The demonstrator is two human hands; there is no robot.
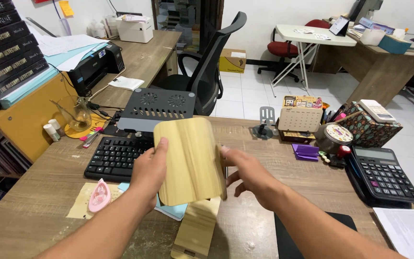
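wooden panel (190, 160) hides keyboard's (113, 158) right end and left fingers.

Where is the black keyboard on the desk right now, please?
In the head view the black keyboard lies left of centre on the wooden desk, just beyond the left hand and in front of the grey perforated stand.

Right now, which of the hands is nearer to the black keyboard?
The left. The left hand grips the left edge of the wooden board, just right of the black keyboard. The right hand is at the board's right edge, farther from the keyboard.
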